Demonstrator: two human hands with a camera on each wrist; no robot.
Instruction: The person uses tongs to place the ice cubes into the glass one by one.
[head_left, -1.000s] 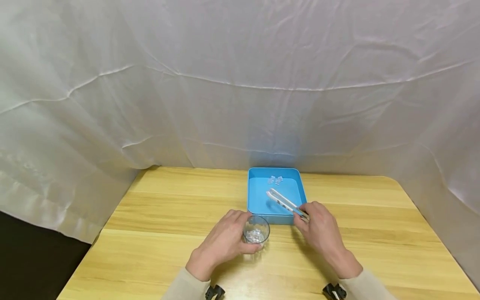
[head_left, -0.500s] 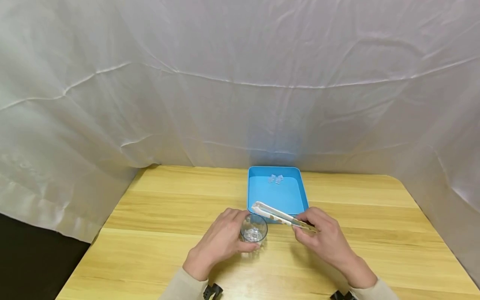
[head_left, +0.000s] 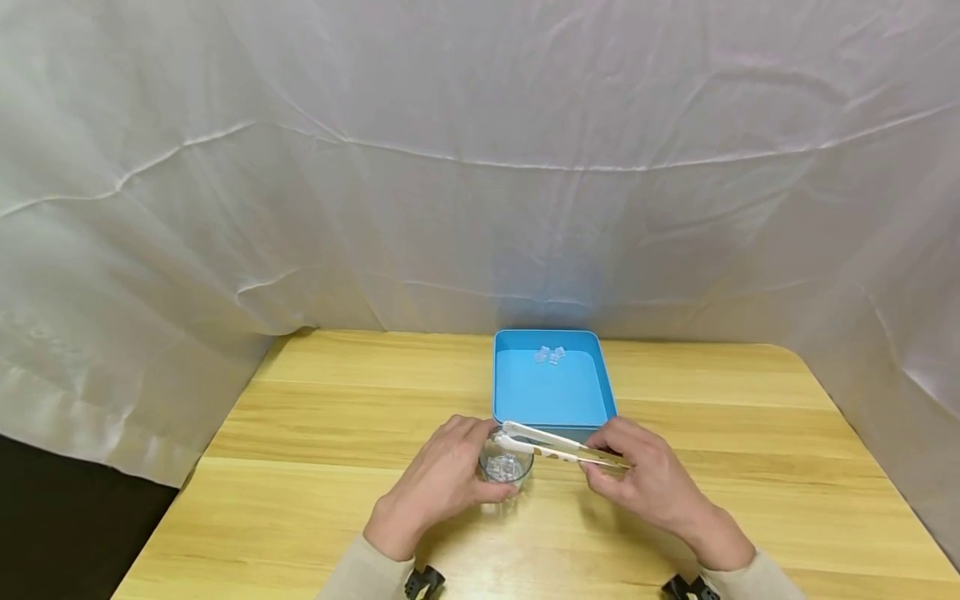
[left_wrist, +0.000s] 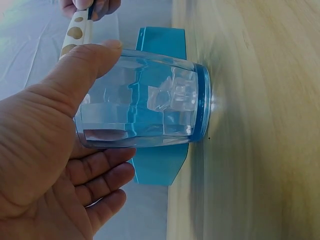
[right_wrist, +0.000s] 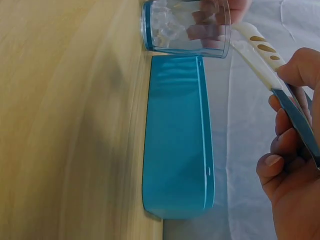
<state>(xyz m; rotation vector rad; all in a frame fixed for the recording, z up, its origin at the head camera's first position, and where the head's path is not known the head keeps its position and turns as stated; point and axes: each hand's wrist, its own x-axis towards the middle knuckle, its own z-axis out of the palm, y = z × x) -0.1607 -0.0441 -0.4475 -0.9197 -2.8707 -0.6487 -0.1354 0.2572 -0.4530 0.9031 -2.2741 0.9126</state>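
My left hand (head_left: 438,479) holds a clear drinking glass (left_wrist: 145,100) by its upper part, thumb on one side and fingers on the other. The glass stands upright on the table with several clear cubes (left_wrist: 175,95) at its bottom. In my right hand (head_left: 656,483) is a pair of tongs (right_wrist: 280,95) with white, brown-spotted ends and metal handles, pinched between thumb and fingers. The tong tips (head_left: 510,435) are over the mouth of the glass. Whether a cube sits between them is too small to tell.
Just behind the glass stands a shallow blue square tray (head_left: 555,400), with several more clear cubes (head_left: 550,356) near its back wall. Both rest on a wooden table (head_left: 360,417). A pale cloth (head_left: 480,208) hangs behind and at the sides.
My right hand has brought the tongs from above the tray toward me and left, to the mouth of the glass. The left hand has stayed on the glass.
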